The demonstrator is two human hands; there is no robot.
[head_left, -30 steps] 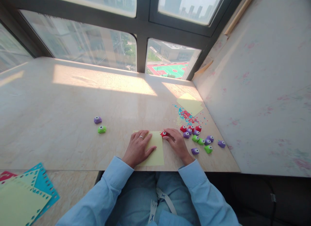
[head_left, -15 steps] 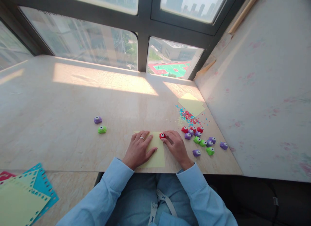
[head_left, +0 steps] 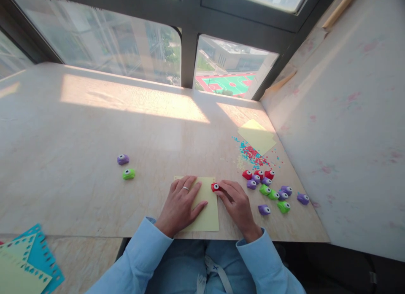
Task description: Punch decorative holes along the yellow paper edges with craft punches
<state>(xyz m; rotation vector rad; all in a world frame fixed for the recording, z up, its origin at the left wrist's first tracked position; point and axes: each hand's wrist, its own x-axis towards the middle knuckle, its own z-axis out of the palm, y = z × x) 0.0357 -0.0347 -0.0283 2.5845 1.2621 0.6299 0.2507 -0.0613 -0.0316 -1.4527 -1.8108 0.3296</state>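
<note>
A pale yellow sheet (head_left: 207,216) lies on the table near its front edge. My left hand (head_left: 182,203) rests flat on the left part of this sheet, fingers spread, a ring on one finger. At the sheet's upper right edge is a small red punch (head_left: 215,187) with a white and black eye-like top. The fingers of my right hand (head_left: 236,203) are closed on it from the right. Whether the paper's edge sits inside the punch is too small to tell.
Several red, purple and green punches (head_left: 274,194) lie at the right, below coloured paper bits (head_left: 253,155) and yellow sheets (head_left: 257,136). A purple punch (head_left: 123,159) and a green one (head_left: 128,174) are at the left. Hole-edged sheets (head_left: 47,260) lie lower left.
The view has tilted and shifted slightly, so the table items appear lower. The red punch sits a little further down the sheet's right edge, still in my right hand. My left hand remains on the sheet.
</note>
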